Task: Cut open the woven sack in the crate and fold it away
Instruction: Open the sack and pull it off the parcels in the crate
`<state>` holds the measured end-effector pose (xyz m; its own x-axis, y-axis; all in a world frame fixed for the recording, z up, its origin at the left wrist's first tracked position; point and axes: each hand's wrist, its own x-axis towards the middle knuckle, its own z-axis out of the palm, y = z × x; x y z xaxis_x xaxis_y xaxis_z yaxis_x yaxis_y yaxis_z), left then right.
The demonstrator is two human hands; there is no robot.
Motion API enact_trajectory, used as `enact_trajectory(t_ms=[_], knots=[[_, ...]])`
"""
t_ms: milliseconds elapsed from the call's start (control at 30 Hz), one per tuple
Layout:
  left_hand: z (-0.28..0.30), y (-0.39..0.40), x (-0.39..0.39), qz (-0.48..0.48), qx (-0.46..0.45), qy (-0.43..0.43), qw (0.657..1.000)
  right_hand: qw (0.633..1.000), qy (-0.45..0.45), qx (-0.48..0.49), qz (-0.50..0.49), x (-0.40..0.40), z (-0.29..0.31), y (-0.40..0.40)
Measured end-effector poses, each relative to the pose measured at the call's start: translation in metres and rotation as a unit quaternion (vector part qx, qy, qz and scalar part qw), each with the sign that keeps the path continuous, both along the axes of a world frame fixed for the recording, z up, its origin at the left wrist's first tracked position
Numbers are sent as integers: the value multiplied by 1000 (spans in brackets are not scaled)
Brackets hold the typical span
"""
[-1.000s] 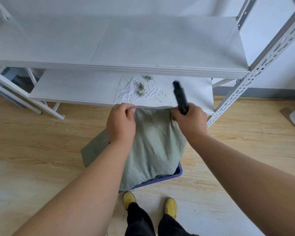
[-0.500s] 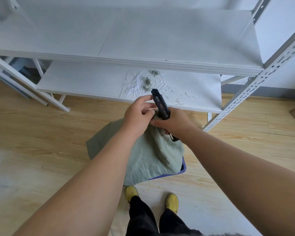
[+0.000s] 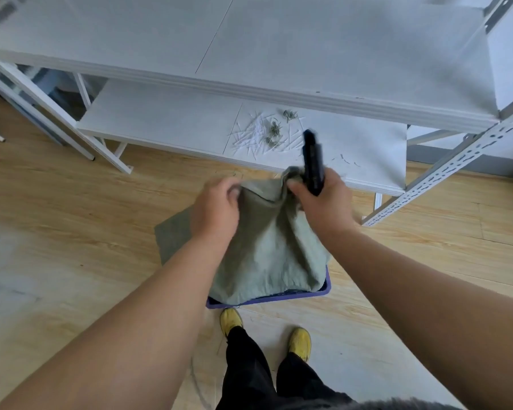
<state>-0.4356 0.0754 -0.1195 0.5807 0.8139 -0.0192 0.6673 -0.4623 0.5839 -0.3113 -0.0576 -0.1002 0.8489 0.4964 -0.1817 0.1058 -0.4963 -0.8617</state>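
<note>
Since half a second ago my hands have drawn apart again, stretching the top edge of the woven sack [image 3: 267, 244] between them at the centre of the frame. It hangs as a grey-green drape, its lower part sunk into the blue crate [image 3: 323, 290] on the wooden floor [image 3: 71, 226], one flap spilling over the crate's left side. My left hand [image 3: 216, 208] pinches the sack's upper left edge, though blur hides the fingertips. My right hand [image 3: 323, 199] grasps the bunched upper right corner together with a black cutter [image 3: 312, 161] — it points up toward the shelf. Beyond, in the upper half of the frame, the lower shelf [image 3: 166, 119] of the white rack carries a scatter of white slivers and greenish tufts [image 3: 267, 134]. My yellow shoes [image 3: 231, 319] stand just below the crate.
</note>
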Motion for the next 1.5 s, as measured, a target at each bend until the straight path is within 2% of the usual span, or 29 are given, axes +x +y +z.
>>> enact_trajectory(t_ms=[67,100,167,200,267,300,333,400,433,467,500,533,600,667,833,933,1033,1133,1233,1300,1367,1433,1500], knots=[[1,0,4,-49,-28,71,996,995,1,-65,71,-3,-1,-4],[4,3,5,-21,-23,51,998,996,-14,-64,53,-1,0,-4],[10,9,2,58,20,-45,997,998,-45,3,-42,4,3,-2],[10,10,1,51,21,-46,997,997,-48,15,-59,7,3,-1],[6,3,-1,-9,-26,33,999,999,-27,-46,3,7,3,-2],[5,-1,-4,-14,-30,40,999,997,-12,-72,35,7,1,-2],[7,0,-5,9,-14,7,1000,997,-19,-73,31,8,2,-2],[13,5,-5,72,17,-86,994,998,-57,-17,-30,14,6,-1],[11,8,-3,60,7,-67,996,998,-50,0,-38,16,5,0],[9,7,-2,22,-16,-6,1000,999,-23,-13,-21,16,5,0],[5,6,-3,-8,-45,51,998,999,5,-51,13,15,3,-1],[3,4,-4,-7,-62,65,996,994,13,-94,49,15,-2,-2],[11,4,-6,53,-62,2,997,991,-24,-121,54,15,-3,-3],[17,8,-4,89,-50,-55,993,994,-67,-78,40,11,4,3],[28,0,6,31,-162,-36,986,988,44,-13,145,-15,5,20],[28,0,7,-5,-218,-59,974,979,8,-62,194,-27,-4,31],[20,2,-6,-12,-247,-91,965,976,-35,-116,184,-33,-6,42],[2,-1,-22,16,-227,-123,966,976,-19,-110,188,-41,-9,48],[-13,-11,-38,23,-86,-128,988,980,-16,-109,165,-42,-9,50],[-24,-14,-49,38,-31,-86,995,983,-10,-98,153,-37,-8,51],[-36,-13,-60,37,-43,47,997,983,-1,-91,161,-34,-8,52],[-48,-12,-68,24,-53,175,983,981,5,-92,168,-33,-8,52],[-46,-5,-70,66,-69,178,979,981,8,-94,168,-33,-7,52]])
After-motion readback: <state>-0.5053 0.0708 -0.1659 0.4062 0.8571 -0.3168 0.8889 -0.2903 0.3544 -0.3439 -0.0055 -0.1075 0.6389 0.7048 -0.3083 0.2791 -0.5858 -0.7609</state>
